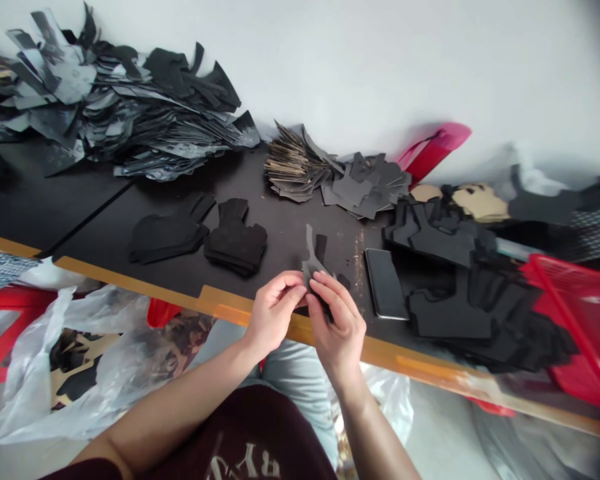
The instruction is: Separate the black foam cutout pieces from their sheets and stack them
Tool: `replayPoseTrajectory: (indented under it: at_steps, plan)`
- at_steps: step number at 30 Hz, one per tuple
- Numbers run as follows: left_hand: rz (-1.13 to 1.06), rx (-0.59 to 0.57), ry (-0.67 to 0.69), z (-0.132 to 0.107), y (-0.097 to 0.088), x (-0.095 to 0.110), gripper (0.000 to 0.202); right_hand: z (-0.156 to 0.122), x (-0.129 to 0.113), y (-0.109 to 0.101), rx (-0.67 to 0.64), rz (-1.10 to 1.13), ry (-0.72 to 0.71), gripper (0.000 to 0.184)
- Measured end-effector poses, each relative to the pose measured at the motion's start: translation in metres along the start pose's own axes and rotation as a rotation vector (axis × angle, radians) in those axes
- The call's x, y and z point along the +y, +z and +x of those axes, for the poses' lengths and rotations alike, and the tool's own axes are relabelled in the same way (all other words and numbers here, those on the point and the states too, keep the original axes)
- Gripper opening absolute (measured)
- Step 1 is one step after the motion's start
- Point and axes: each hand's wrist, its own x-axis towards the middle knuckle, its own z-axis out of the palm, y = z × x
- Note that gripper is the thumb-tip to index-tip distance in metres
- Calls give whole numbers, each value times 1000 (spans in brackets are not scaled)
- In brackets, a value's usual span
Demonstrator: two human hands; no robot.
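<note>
Dark grey flexible cutout (311, 257) pinched between our left hand (274, 313) and right hand (334, 327); lower part hidden. Matte black cut stacks (235, 239) lie nearby.

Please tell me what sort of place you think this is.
Probably a small piecework workshop for shoes or similar goods: a long work table carries stacks of cut black pieces and a large heap of grey cut pieces, while the left hand and right hand hold another cut piece.

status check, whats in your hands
Left hand and right hand both pinching dark cut pieces. Phone on bench, right of hands, not touching.
</note>
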Motion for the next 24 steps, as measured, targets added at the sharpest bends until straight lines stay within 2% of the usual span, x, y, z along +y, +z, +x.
replayPoseTrajectory:
  at_steps: [5, 8, 10, 12, 15, 18, 20, 24]
  plan:
    - [207, -68, 145, 0, 0, 7, 12, 1, -1, -4, 13, 59, 41, 22]
    - [323, -101, 236, 0, 3, 10, 10, 0, -2, -7, -12, 170, 139, 19]
    - [347, -121, 269, -1, 6, 8, 10, -1, -2, -9, -10, 263, 265, 13]
    - [347, -114, 267, -2, 10, 3, 10, -2, 0, -12, 21, 386, 449, 10]
    - [378, -64, 233, -2, 14, -4, 11, 3, 9, -19, 123, 612, 766, 20]
    - [379, -42, 188, -1, 13, -8, 14, 13, 22, -33, 263, 772, 949, 28]
    - [383, -35, 177, 1, 10, -8, 15, 20, 30, -41, 326, 825, 977, 30]
    - [412, 44, 195, 8, 4, -4, 15, 26, 41, -51, 359, 847, 943, 29]
